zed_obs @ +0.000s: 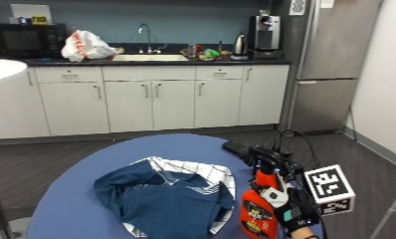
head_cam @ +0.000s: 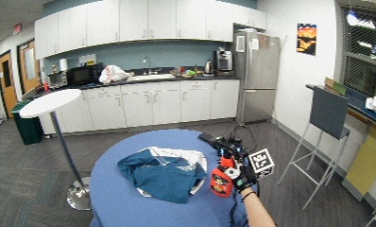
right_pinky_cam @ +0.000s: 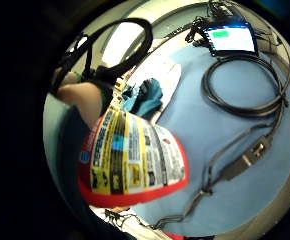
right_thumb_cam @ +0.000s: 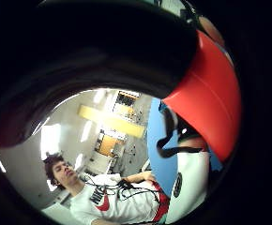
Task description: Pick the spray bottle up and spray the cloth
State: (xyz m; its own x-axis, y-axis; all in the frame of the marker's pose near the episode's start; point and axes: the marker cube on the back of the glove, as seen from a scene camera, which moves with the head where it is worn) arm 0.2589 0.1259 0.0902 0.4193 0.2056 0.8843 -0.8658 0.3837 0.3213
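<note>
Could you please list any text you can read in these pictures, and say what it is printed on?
"NIKE" on the person's white shirt.
Spray bottle label: print too blurred to read.
Screen: too blurred.
Poster on wall: too small.

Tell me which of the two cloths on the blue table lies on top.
The dark blue cloth lies on top, crumpled; the white checked cloth shows only at its edges beneath it, beside the spray bottle.

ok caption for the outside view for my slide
Gloved right hand grips a red spray bottle upright beside a blue cloth on the blue table.
</note>
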